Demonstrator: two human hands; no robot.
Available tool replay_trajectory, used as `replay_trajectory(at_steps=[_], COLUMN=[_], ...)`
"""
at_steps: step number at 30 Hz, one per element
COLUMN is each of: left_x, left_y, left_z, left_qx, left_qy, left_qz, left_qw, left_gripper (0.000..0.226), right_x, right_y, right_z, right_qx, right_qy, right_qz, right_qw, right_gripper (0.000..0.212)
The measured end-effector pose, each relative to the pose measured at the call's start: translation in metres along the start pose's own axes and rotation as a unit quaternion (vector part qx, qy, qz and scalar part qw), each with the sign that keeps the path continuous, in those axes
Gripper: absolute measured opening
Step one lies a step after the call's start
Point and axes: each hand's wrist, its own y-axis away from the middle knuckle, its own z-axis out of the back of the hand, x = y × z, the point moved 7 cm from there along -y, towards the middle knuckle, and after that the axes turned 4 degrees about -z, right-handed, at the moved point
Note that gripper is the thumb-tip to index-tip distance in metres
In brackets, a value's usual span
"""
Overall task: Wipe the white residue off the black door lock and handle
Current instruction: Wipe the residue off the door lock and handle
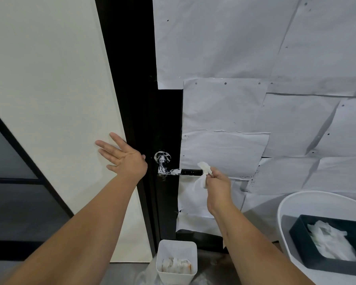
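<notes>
Right hand (216, 182) fingers (211, 175) pinch a white wipe (204, 173) against the free end of the black handle (190, 172). White residue (174, 171) coats the handle's inner half and round lock (162, 156). Left hand (124, 159) fingers spread flat on wall (49, 79), just left of lock.

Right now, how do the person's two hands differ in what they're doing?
The left hand is open, fingers spread flat against the wall, holding nothing. The right hand is closed, pinching a white wipe at the tip of the black handle. Both are bare and raised to handle height.
</notes>
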Motion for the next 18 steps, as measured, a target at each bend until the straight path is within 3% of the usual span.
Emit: replay_trajectory(at_steps=[2,5,7,8,13,18], left_x=[0.0,0.0,0.0,0.0,0.0,0.0], left_y=[0.0,0.0,0.0,0.0,0.001,0.0], left_z=[-0.001,-0.001,-0.002,-0.001,0.0,-0.001], left_qx=[-0.002,-0.002,0.0,-0.001,-0.005,0.001], left_qy=[0.001,0.002,0.002,0.001,-0.006,-0.008], left_qz=[-0.002,-0.005,-0.005,-0.006,-0.004,-0.006], left_qw=[1.0,1.0,1.0,1.0,1.0,1.0], left_gripper=[0.116,0.116,0.116,0.116,0.116,0.116], right_x=[0.017,0.022,0.011,0.008,0.027,0.022], right_y=[0.006,0.027,0.038,0.043,0.042,0.045], right_z=[-0.003,-0.021,-0.033,-0.038,-0.046,-0.058], right_qx=[0.003,0.014,0.031,0.044,0.021,0.073], right_qy=[0.143,0.375,0.47,0.487,0.472,0.53], right_qz=[0.144,0.35,0.398,0.411,0.422,0.417], right_qw=[0.979,0.859,0.787,0.769,0.774,0.735], right_gripper=[0.041,0.049,0.056,0.056,0.047,0.052])
